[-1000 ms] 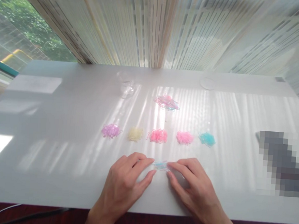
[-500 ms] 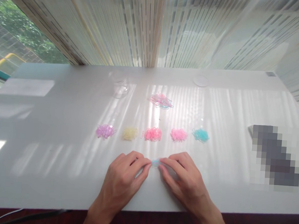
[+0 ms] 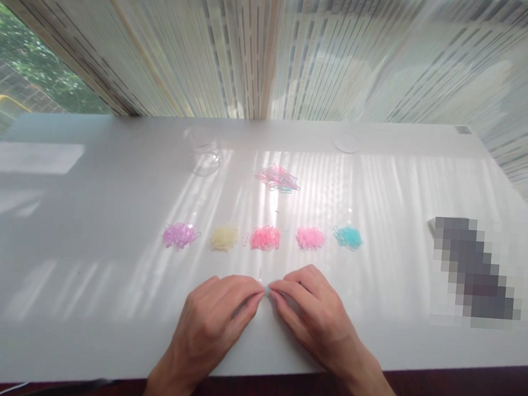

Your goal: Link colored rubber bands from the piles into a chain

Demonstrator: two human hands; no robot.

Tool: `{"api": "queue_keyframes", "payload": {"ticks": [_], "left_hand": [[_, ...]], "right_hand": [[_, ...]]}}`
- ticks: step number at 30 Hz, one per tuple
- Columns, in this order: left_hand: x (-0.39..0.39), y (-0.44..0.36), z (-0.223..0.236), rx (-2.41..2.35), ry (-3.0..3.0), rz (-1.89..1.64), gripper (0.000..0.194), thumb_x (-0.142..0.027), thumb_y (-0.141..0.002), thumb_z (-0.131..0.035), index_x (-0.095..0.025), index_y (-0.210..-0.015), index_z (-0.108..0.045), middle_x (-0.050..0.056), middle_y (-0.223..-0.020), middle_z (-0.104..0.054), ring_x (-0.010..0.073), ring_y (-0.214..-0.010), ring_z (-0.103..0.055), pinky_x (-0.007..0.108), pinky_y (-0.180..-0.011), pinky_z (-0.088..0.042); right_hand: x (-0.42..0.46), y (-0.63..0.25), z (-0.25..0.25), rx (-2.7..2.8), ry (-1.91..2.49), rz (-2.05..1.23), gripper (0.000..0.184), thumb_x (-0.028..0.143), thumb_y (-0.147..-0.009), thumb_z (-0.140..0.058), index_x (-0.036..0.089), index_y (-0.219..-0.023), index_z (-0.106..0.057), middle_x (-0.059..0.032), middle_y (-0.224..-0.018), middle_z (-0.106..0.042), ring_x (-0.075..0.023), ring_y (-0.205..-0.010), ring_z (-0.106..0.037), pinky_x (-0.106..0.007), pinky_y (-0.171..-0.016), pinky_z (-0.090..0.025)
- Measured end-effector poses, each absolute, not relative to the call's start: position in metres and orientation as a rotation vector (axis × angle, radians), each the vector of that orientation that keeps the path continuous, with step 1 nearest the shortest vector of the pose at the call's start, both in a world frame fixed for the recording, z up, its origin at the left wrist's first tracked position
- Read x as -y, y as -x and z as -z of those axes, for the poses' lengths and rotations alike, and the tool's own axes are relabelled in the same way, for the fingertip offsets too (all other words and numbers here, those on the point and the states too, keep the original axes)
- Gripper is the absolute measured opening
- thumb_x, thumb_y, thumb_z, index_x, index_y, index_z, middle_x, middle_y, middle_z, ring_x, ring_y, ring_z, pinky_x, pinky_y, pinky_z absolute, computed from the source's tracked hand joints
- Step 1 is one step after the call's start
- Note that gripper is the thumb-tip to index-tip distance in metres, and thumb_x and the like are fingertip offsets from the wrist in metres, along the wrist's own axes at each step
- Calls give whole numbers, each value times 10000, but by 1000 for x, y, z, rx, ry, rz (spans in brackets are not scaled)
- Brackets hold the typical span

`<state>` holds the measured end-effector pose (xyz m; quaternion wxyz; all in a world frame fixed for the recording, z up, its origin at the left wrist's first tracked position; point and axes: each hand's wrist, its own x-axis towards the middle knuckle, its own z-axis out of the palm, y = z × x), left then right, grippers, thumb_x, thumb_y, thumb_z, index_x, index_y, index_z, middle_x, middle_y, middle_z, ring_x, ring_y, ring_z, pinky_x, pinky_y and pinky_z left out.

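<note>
My left hand (image 3: 217,309) and my right hand (image 3: 315,307) meet fingertip to fingertip just above the white table's front part. Both are closed in a pinch on a small light-blue rubber band (image 3: 266,290), which my fingertips mostly cover. Beyond my hands lies a row of small rubber-band piles: purple (image 3: 180,235), pale yellow (image 3: 224,238), coral pink (image 3: 265,238), light pink (image 3: 310,238) and teal (image 3: 348,237). Farther back is a loose mixed pile (image 3: 277,178) of pink and blue bands.
A clear jar (image 3: 207,158) is at the back left of the white table (image 3: 101,331). Its round clear lid (image 3: 347,143) lies at the back right. A dark, pixelated object (image 3: 474,267) is on the right side. Blinds (image 3: 202,43) hang behind the table.
My fingertips have come closer together, so less of the light-blue band shows between them. The whole view has shifted slightly, with the table's things appearing farther left.
</note>
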<state>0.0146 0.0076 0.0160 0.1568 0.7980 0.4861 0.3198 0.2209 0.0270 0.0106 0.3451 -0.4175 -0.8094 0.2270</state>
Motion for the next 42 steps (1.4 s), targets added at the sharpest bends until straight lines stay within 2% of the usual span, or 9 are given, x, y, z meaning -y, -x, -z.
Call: {"api": "queue_keyframes", "payload": {"ticks": [16,21,27,30,32,34,37,39,42], "left_hand": [[-8,-16,-19,-1423,-2204,-882,115,-152,-1003,-607,-242,-1037,-671,-15,-898,-759,142,-753,-698,268,-689,-499],[-10,-15,-17,-1641,-2235,-855,165,-211,-996,-619,-222,-1153,-668,36,-1053,-769,171,-815,-717,271,-665,-532],[-20,-22,-20,-1870,-2140,-843,251,-262,-976,-605,-225,-1217,-662,51,-1182,-748,116,-571,-616,286,-589,-554],[-26,-27,-23,-1894,-2102,-785,283,-275,-967,-592,-225,-1238,-658,63,-1239,-733,103,-516,-583,297,-568,-556],[-30,-29,-24,-1912,-2075,-754,310,-277,-962,-581,-216,-1255,-659,61,-1156,-756,113,-513,-592,304,-576,-563],[-32,-30,-26,-1929,-2042,-744,326,-283,-952,-582,-211,-1257,-674,31,-956,-761,124,-500,-589,300,-563,-557],[-34,-32,-28,-1933,-1946,-742,325,-297,-943,-600,-217,-1242,-700,-49,-644,-620,126,-455,-556,271,-518,-530],[-33,-33,-28,-1928,-1870,-747,321,-314,-942,-609,-216,-1229,-713,-77,-556,-524,127,-434,-537,255,-479,-502],[-32,-36,-29,-1927,-1797,-765,323,-332,-942,-605,-217,-1219,-726,-74,-551,-519,127,-427,-518,251,-450,-473]], "right_hand": [[-27,-231,-18,1995,1162,-596,150,99,-958,-617,211,-999,-708,-28,-834,-670,-165,-784,-649,-284,-686,-578],[-33,-246,-20,1962,1209,-474,143,81,-953,-626,204,-985,-690,-27,-826,-670,-164,-783,-647,-298,-695,-575],[-38,-265,-22,1954,1289,-373,137,98,-947,-634,217,-984,-691,-33,-844,-686,-176,-785,-663,-317,-683,-583],[-37,-269,-21,1936,1303,-356,136,109,-944,-630,225,-967,-697,-32,-841,-693,-180,-779,-675,-321,-686,-593],[-36,-271,-21,1921,1300,-349,138,109,-939,-634,227,-966,-701,-30,-839,-696,-179,-779,-681,-318,-688,-597],[-36,-274,-20,1907,1305,-348,145,111,-939,-633,232,-975,-705,-28,-837,-697,-179,-774,-683,-315,-686,-598],[-37,-278,-19,1891,1319,-346,144,117,-940,-636,234,-981,-708,-25,-831,-694,-176,-764,-682,-311,-675,-597],[-39,-280,-19,1885,1324,-337,139,112,-936,-643,228,-980,-706,-27,-832,-692,-174,-765,-679,-309,-673,-591],[-41,-284,-20,1864,1339,-293,129,112,-937,-647,222,-964,-708,-30,-829,-699,-174,-758,-669,-314,-676,-581]]}}
